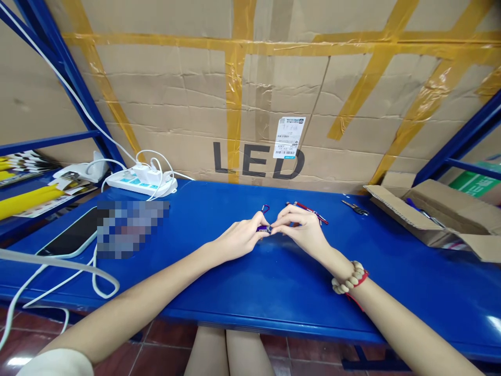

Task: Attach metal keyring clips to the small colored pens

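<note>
My left hand is closed in a pinch around a small purple tube with a silver end, over the middle of the blue table. A dark reddish carabiner-like loop sticks up just behind those fingers; whether it joins the tube is hidden. From the right, my right hand pinches the tube's silver end between thumb and fingertips. Several slim red and dark pen-like tubes lie on the table behind my right hand, which partly covers them.
Keys lie at the back right, before an open cardboard box. A phone, a blurred-out patch, a white power strip and loose cables occupy the left. A big taped carton walls off the back of the blue table.
</note>
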`<state>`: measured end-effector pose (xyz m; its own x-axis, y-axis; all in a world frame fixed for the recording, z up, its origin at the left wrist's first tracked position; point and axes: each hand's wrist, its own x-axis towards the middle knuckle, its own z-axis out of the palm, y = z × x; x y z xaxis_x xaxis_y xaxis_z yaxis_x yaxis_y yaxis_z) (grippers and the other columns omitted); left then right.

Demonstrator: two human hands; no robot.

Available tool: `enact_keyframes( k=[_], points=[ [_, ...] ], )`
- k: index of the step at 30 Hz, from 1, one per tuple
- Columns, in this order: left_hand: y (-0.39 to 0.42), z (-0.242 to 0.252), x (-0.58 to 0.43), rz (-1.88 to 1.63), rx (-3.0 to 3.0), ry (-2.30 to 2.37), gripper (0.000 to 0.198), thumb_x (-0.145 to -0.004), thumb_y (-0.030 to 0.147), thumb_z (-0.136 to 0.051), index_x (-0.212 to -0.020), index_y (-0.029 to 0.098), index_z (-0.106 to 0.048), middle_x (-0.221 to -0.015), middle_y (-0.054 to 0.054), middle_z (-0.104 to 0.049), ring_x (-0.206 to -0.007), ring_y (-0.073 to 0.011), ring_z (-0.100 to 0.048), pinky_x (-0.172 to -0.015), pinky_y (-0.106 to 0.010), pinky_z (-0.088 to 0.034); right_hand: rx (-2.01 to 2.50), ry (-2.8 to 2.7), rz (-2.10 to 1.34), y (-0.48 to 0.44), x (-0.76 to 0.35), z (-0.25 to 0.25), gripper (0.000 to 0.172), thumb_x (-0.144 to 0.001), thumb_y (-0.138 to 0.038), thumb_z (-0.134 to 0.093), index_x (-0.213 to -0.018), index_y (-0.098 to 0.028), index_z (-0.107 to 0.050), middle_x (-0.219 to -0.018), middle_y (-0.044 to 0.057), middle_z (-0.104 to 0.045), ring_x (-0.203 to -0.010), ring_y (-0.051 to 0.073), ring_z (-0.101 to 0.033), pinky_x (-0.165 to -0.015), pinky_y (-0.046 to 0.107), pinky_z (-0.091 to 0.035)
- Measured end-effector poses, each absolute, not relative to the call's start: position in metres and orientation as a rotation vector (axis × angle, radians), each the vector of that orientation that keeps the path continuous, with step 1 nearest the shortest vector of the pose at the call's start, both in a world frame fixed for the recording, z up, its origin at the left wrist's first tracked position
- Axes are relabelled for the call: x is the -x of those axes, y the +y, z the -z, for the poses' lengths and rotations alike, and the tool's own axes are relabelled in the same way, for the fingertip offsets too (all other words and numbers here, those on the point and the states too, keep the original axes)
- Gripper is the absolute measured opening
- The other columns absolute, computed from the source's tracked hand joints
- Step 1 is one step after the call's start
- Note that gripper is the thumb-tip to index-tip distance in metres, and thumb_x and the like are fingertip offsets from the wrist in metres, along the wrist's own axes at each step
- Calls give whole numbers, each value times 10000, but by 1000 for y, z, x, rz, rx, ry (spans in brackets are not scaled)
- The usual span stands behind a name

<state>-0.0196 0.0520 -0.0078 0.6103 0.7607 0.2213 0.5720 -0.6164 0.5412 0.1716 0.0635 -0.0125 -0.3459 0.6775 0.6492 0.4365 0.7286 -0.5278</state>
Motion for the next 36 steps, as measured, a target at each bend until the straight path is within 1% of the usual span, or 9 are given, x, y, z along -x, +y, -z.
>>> enact_keyframes(
  k=[4, 8, 12, 15, 18, 22, 25, 30, 36],
  points=[
    [51, 8, 20, -557, -2496, 1062, 119, -901, 278, -360, -970, 206, -424, -985, -42, -625, -853, -198, -616, -697, -271, -434, 853, -2035, -323, 63, -172, 17, 226, -745, -407, -633, -671, -206, -705, -725, 25, -613, -634, 114, -564, -561, 238, -437],
    [50, 9, 19, -516, -2540, 1094, 114, -904, 272, -356, -975, 204, -412, -1001, -53, -627, -866, -208, -623, -691, -275, -444, 921, -2014, -368, 63, -172, 21, 232, -746, -413, -631, -675, -202, -698, -727, 22, -622, -608, 108, -560, -538, 232, -426],
    [51, 14, 19, -540, -2608, 1082, 93, -906, 246, -351, -962, 198, -407, -1028, -74, -621, -910, -217, -614, -704, -282, -449, 996, -1980, -467, 62, -170, 22, 270, -729, -445, -635, -664, -188, -683, -729, 26, -625, -527, 96, -552, -505, 238, -429],
    [53, 17, 20, -563, -2694, 1068, 90, -911, 226, -342, -930, 191, -423, -968, -74, -628, -879, -211, -618, -699, -273, -447, 1049, -1951, -571, 61, -167, 22, 302, -718, -469, -633, -664, -175, -672, -723, 29, -613, -449, 84, -532, -461, 243, -423],
    [55, 16, 21, -577, -2750, 1074, 102, -913, 217, -344, -924, 183, -440, -923, -68, -630, -836, -201, -624, -687, -266, -450, 1112, -1884, -713, 60, -163, 20, 338, -683, -496, -647, -643, -161, -657, -706, 29, -600, -427, 85, -523, -437, 243, -410],
    [53, 9, 21, -765, -2728, 1096, 108, -915, 229, -364, -976, 178, -437, -1029, -82, -625, -932, -206, -608, -746, -281, -458, 1198, -1710, -1060, 60, -160, 17, 403, -652, -545, -641, -702, -146, -649, -511, -8, -545, -374, 72, -445, -384, 214, -340],
    [52, 4, 21, -826, -2761, 1102, 126, -918, 243, -362, -965, 180, -461, -1017, -69, -635, -922, -199, -609, -740, -275, -458, 1195, -1624, -1226, 61, -161, 16, 428, -634, -552, -656, -749, -140, -652, -424, -32, -499, -369, 58, -397, -376, 193, -297],
    [51, -2, 20, -759, -2772, 1170, 189, -921, 291, -366, -984, 199, -519, -980, -37, -645, -893, -186, -616, -719, -254, -448, 1180, -1586, -1288, 65, -164, 16, 417, -604, -541, -687, -708, -140, -638, -442, -31, -514, -396, 50, -415, -388, 175, -298],
    [47, -6, 15, -819, -2490, 1102, 183, -918, 273, -372, -1029, 190, -491, -1034, -43, -616, -931, -160, -590, -779, -247, -441, 1154, -1625, -1326, 67, -166, 11, 448, -614, -580, -652, -609, -138, -580, -469, -25, -512, -402, 51, -447, -379, 166, -327]
  ],
)
